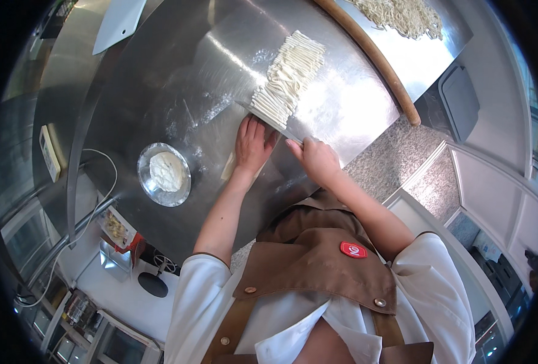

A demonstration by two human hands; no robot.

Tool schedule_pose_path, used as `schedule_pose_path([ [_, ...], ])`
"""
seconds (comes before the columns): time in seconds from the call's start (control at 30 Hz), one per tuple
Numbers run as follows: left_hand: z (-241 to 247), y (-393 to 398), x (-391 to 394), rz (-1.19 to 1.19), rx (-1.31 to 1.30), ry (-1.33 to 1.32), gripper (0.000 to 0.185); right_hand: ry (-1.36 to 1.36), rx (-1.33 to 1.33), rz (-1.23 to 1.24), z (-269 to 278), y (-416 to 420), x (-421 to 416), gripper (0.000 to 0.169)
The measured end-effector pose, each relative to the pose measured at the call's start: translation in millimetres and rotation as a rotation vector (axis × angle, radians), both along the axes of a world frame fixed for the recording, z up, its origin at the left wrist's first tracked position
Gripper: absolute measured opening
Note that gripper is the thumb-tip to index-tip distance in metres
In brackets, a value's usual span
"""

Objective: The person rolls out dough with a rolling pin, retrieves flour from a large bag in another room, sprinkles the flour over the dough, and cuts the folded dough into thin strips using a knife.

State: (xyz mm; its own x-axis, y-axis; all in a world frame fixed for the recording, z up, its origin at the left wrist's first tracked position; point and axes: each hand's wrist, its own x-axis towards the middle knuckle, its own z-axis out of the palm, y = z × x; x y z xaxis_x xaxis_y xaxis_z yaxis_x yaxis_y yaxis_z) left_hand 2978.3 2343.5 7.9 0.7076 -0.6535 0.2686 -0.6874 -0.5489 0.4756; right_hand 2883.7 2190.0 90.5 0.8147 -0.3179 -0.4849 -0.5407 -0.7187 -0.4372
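Note:
My right hand [317, 159] grips the handle of a long kitchen knife [273, 122], whose blade slants up to the left across the dough. My left hand [252, 143] lies flat, fingers against the near side of the blade, on a folded sheet of dough [229, 166] that shows beside the wrist and is mostly hidden under the hand and forearm. Just beyond the blade, a long row of cut dough strips [289, 75] lies side by side on the steel worktable [169, 100]. White flour is scattered over the steel to the left of the strips.
A metal bowl of flour [165, 174] stands left of my left hand. A long wooden rolling pin [373, 57] lies along the table's right side, with a heap of noodles [401, 16] beyond it. A white cutting board [121, 25] is at upper left; a white cable [109, 159] hangs at the left edge.

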Motion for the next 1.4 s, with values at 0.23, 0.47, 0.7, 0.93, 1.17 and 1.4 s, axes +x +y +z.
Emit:
schedule_pose_path([
  [0.23, -2.0, 0.3, 0.1, 0.027, -0.002, 0.009, 0.041, -0.111, 0.106, -0.08, -10.7, -4.5, 14.6, 0.055],
  [0.47, -5.1, 5.7, -1.6, 0.01, 0.025, 0.017, 0.042, 0.035, 0.033, 0.017, 23.2, -8.8, -2.5, 0.061],
  [0.7, -0.9, 2.1, -2.4, 0.037, 0.005, 0.047, 0.044, -0.071, 0.0, -0.038, -13.6, 14.7, 18.3, 0.058],
  [0.93, 1.1, 10.5, -2.7, 0.021, 0.02, -0.006, 0.039, 0.002, 0.128, 0.008, 21.0, -6.3, 1.9, 0.056],
  [1.17, 1.9, 7.9, -3.0, 0.005, 0.017, 0.022, 0.039, -0.012, 0.064, -0.014, -3.2, 4.2, 0.0, 0.053],
  [1.4, 0.9, 8.5, -4.0, 0.041, -0.017, 0.038, 0.043, -0.134, 0.098, -0.019, -2.4, 0.1, 13.4, 0.057],
])
